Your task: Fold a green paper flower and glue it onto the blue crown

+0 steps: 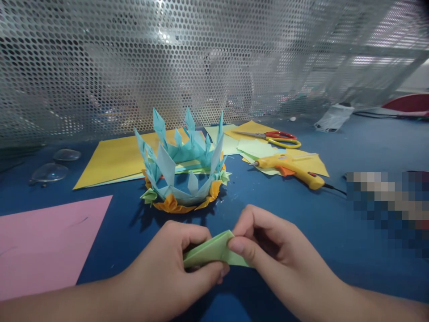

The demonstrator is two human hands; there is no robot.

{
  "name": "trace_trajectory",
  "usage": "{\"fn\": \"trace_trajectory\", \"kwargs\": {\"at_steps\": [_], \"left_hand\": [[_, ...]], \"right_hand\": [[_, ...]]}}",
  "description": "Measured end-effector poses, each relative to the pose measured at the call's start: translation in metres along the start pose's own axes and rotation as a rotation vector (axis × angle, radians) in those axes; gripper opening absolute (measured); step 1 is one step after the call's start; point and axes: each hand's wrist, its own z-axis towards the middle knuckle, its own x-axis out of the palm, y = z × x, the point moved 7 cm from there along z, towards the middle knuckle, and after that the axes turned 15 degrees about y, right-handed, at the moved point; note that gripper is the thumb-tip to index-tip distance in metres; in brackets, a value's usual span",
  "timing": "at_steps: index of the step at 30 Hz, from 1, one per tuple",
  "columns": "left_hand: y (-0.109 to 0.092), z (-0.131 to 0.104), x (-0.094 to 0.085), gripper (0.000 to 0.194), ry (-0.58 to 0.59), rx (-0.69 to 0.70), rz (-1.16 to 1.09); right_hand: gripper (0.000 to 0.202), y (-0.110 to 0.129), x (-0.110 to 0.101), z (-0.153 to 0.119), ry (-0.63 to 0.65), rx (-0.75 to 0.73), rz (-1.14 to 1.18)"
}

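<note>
Between my hands is a piece of light green paper point(212, 249), folded in layers. My left hand point(177, 264) is closed round its left end, thumb along the lower side and fingers behind. With thumb and index finger my right hand point(268, 243) pinches the upper right corner of the same paper. Just beyond them a light blue paper crown point(166, 167) stands upright on the table, its points tipped with folded diamond shapes. Orange and green folded paper pieces point(174, 205) run round the crown's base.
A yellow glue gun point(295, 169) lies right of the crown, near red-and-yellow scissors point(281, 137) and green paper sheets point(256, 148). Yellow paper point(107, 156) lies behind the crown, pink paper point(53, 241) at left, glasses point(50, 173) beyond it. A perforated metal screen point(201, 58) borders the blue table point(335, 241).
</note>
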Motion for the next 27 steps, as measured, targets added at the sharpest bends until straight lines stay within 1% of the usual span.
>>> {"fn": "trace_trajectory", "kwargs": {"at_steps": [3,5,8,11,13,15,17,19,22,25,27], "left_hand": [[0.001,0.000,0.000,0.014,0.002,-0.025,-0.019],[0.000,0.001,-0.001,0.012,-0.009,-0.010,-0.063],[0.002,0.001,-0.006,0.011,-0.053,0.055,-0.212],[0.009,0.001,-0.013,0.015,-0.139,0.130,-0.355],[0.014,-0.001,-0.018,0.019,-0.206,0.164,-0.389],[0.016,-0.003,-0.021,0.019,-0.232,0.196,-0.387],[0.013,-0.005,-0.020,0.015,-0.213,0.210,-0.367],[0.009,-0.004,-0.016,0.015,-0.156,0.200,-0.336],[0.002,-0.001,-0.009,0.018,-0.075,0.166,-0.335],[0.002,0.001,-0.009,0.026,-0.095,0.094,-0.303],[0.003,0.001,-0.009,0.028,-0.098,0.059,-0.245]], "right_hand": [[0.019,0.000,0.001,0.001,0.011,-0.009,-0.019],[0.020,0.001,-0.001,0.000,-0.012,-0.023,-0.009],[0.023,0.000,-0.009,0.000,-0.071,-0.039,0.018],[0.017,-0.002,-0.012,0.000,-0.087,-0.052,0.095],[0.024,-0.004,-0.009,0.002,-0.045,-0.036,0.146],[0.031,-0.005,-0.002,0.003,0.025,0.004,0.173],[0.029,-0.005,0.004,0.004,0.089,0.027,0.187],[0.025,-0.004,0.007,0.003,0.117,0.013,0.186],[0.017,-0.002,0.008,0.001,0.141,-0.029,0.078],[0.006,0.001,0.006,-0.002,0.146,-0.070,-0.084],[0.002,0.005,0.004,-0.003,0.141,-0.108,-0.152]]}}
